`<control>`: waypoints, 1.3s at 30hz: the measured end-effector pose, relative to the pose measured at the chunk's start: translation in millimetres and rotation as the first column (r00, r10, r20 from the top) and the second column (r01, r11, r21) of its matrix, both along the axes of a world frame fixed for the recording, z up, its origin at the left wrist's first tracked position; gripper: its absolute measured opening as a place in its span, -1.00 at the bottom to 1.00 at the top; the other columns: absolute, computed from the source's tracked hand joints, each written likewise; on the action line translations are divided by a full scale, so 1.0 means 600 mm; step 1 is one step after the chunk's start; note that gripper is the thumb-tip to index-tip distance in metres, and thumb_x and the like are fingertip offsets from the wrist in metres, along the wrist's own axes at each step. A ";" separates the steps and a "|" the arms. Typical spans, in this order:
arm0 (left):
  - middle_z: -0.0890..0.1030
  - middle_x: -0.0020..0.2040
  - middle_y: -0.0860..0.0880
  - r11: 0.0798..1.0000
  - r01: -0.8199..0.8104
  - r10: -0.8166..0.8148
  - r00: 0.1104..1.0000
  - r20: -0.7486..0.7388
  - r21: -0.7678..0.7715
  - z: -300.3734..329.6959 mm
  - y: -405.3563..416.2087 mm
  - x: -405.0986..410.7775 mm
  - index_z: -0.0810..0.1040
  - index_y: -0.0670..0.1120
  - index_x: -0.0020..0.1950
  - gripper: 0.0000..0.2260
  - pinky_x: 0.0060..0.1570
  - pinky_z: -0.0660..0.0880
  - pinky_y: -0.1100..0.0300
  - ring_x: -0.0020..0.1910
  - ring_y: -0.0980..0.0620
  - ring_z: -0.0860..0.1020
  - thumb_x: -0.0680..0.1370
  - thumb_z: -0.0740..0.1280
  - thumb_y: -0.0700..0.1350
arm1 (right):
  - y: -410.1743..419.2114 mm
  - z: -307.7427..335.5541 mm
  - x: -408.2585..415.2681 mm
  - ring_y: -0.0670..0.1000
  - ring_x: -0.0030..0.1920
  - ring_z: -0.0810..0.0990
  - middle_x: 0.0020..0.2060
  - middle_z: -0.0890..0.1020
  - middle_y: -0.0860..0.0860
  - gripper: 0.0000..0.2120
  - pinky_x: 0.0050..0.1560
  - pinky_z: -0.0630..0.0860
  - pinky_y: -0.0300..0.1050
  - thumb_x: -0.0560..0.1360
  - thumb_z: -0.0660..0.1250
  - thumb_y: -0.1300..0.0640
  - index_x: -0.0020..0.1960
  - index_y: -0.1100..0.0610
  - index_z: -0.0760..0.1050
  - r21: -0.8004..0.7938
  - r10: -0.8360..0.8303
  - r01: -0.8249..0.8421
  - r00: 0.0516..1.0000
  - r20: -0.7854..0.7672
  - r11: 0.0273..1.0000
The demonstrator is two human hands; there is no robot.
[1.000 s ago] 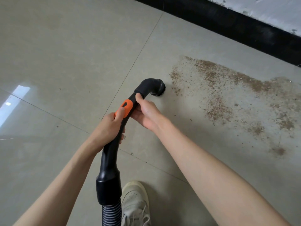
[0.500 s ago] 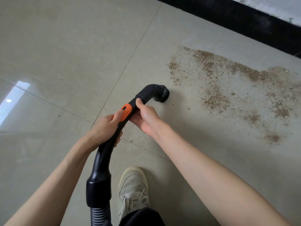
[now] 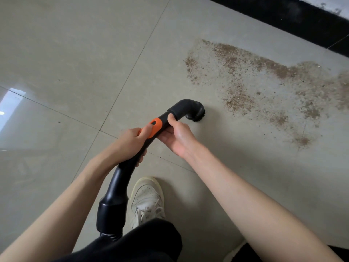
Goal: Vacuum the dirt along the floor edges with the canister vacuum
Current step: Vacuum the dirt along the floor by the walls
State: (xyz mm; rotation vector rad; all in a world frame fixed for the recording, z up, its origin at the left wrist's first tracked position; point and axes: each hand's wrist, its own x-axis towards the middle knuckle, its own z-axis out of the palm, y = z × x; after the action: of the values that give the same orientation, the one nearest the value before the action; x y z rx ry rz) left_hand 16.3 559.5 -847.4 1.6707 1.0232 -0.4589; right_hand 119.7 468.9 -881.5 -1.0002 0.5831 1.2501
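Dirt [image 3: 264, 82] is lying in a brown scatter on the tiles [image 3: 66, 53], ahead and to the right of both hands, spreading toward the black baseboard [image 3: 283, 17] at the far edge. The brush [image 3: 197, 115] at the wand's curved tip is sitting just short of the scatter's near edge, bristles pointing down at the floor; whether they are touching it cannot be told.

The left hand [image 3: 132, 146] is gripping the black wand [image 3: 143, 146] around its middle, fingers curling under the tube and the thumb resting on the orange collar [image 3: 155, 127]. The right hand [image 3: 179, 137] is holding the wand just ahead of the left one, fingers cupping it from underneath and the thumb pressing on top, right behind the elbow [image 3: 184, 108]. The two hands are nearly touching.

Behind the left hand the wand is widening into a cuff [image 3: 111, 212], and a ribbed hose [image 3: 110, 236] is disappearing under a black trouser leg [image 3: 141, 242]. A white shoe [image 3: 147, 201] is standing on the tiles below the hands, just beside the cuff.
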 end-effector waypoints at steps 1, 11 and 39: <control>0.48 -0.55 -0.03 1.000 0.007 -0.007 1.000 -0.003 0.000 0.002 -0.007 -0.007 0.37 -0.18 -0.20 -0.58 -0.62 0.40 0.24 -0.65 0.02 0.43 0.63 0.05 0.14 | -0.007 0.000 -0.008 0.12 -0.12 0.64 -0.12 0.61 0.22 -0.72 -0.15 0.60 -0.05 0.66 0.13 0.12 0.03 0.35 0.45 -0.006 -0.002 0.002 1.000 -0.007 1.000; 0.48 -0.49 -0.08 1.000 -0.023 0.023 1.000 0.021 -0.003 -0.023 -0.044 -0.015 0.36 -0.15 -0.20 -0.59 -0.57 0.41 0.18 -0.60 -0.03 0.44 0.61 0.07 0.16 | -0.040 -0.003 -0.013 0.12 -0.08 0.63 -0.13 0.61 0.20 -0.72 -0.03 0.59 -0.02 0.66 0.12 0.11 0.06 0.35 0.43 -0.059 0.021 -0.019 0.999 0.038 0.998; 0.49 -0.48 -0.09 0.979 -0.197 0.194 0.979 0.056 0.052 -0.034 0.029 0.003 0.41 -0.19 -0.16 -0.52 -0.57 0.39 0.18 -0.60 -0.04 0.44 0.59 0.05 0.21 | 0.083 0.002 0.011 0.24 0.17 0.58 -0.04 0.59 0.21 -0.65 0.06 0.57 0.04 0.66 0.12 0.08 0.25 0.37 0.38 -0.169 0.194 -0.168 0.969 0.152 0.971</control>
State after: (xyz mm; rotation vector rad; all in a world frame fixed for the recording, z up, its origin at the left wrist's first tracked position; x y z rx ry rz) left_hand 18.0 576.7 -867.8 1.6050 1.1588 -0.2584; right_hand 126.3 518.6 -880.0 -1.3002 0.4704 1.2799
